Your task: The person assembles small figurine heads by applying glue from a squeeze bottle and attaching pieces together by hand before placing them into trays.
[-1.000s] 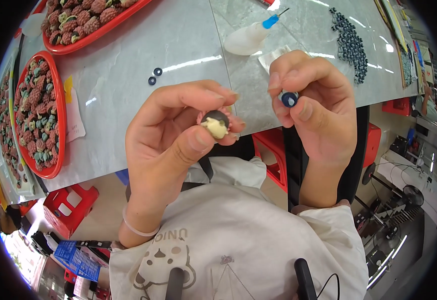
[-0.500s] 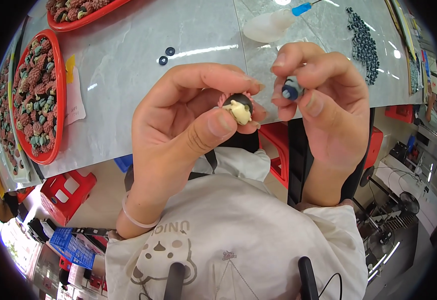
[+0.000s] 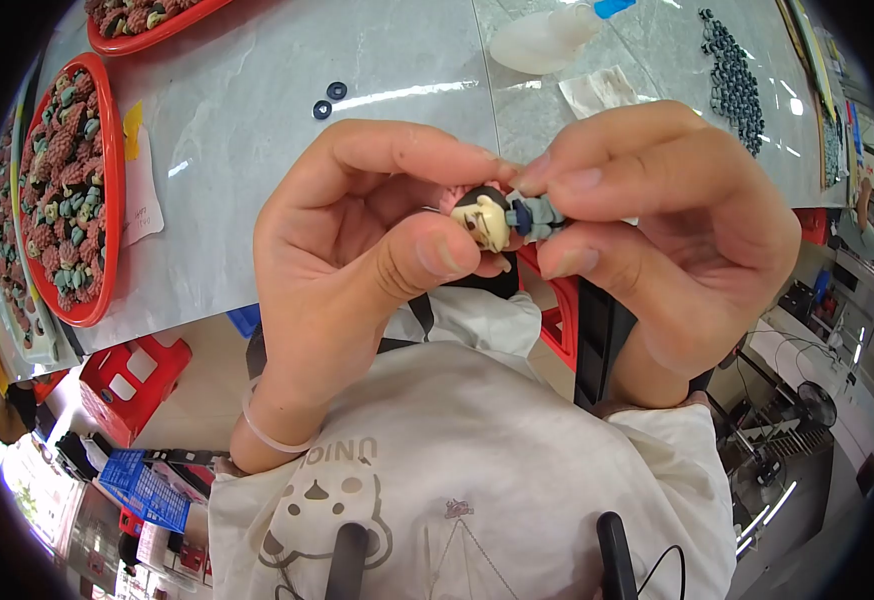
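Between the thumb and fingers of my left hand [image 3: 332,235] is a small figurine head [image 3: 487,222] with a cream face, black band and pink hair at the back. My right hand [image 3: 692,225] pinches a grey-blue figurine body [image 3: 539,215] with a dark blue collar, lying sideways. The collar end meets the head's underside; fingertips partly cover the join, so I cannot tell how deep it sits. Both hands are closed and raised above the table's near edge. Two dark blue rings [image 3: 337,91] lie on the table beyond my left hand.
At the left, a red tray [image 3: 113,200] holds many pink, black and grey-green pieces; another red tray [image 3: 162,38] stands farther back. Beyond my right hand are a white squeeze bottle [image 3: 540,43], a white paper piece [image 3: 597,92] and a pile of small dark parts [image 3: 735,90].
My right hand has moved left and turned, bringing the body against the head. The head has turned so its face shows more. The white paper piece has come into sight.
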`<state>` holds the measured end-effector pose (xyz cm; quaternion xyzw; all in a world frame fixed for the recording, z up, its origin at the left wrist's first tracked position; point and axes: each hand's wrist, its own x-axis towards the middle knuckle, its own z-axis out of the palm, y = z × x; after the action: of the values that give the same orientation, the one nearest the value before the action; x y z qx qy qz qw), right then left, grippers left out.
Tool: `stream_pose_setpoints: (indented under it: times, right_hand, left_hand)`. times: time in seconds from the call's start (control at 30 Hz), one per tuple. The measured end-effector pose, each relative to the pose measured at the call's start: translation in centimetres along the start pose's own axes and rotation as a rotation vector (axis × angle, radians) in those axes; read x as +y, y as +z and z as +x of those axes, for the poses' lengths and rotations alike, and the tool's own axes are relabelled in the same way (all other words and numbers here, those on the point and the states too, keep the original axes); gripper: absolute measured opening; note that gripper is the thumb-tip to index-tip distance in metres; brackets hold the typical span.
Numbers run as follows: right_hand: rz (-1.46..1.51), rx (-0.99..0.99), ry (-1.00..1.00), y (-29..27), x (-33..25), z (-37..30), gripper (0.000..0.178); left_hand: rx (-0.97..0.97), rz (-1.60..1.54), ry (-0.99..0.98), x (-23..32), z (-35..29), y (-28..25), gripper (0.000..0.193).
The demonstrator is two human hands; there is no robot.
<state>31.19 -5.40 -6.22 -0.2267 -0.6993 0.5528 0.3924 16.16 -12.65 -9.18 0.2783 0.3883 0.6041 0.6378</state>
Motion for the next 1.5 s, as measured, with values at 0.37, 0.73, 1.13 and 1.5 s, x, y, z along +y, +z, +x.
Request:
stream_pose_setpoints:
  times: [0.37,0.73,1.13,1.5]
  right_hand:
    - [-0.288,0.002,-0.262,1.4,0.3,1.0,0.014]
    - [-0.427,0.209,-0.166,1.3,0.0,0.3,0.026]
    - [-0.365,0.255,0.060,-0.4,0.1,-0.6,0.011]
    - [-0.380,0.340,0.000,-1.0,0.2,-0.6,0.012]
  left_hand:
    - [0.103,0.135,0.049,1.6,0.1,-0.4,0.043]
    - [0.499,1.063,0.665,10.9,-1.4,-9.7,0.024]
    - [0.743,2.001,0.524,12.8,-1.7,-12.7,0.028]
    - [0.563,1.946,0.589,18.2,1.3,-9.3,0.021]
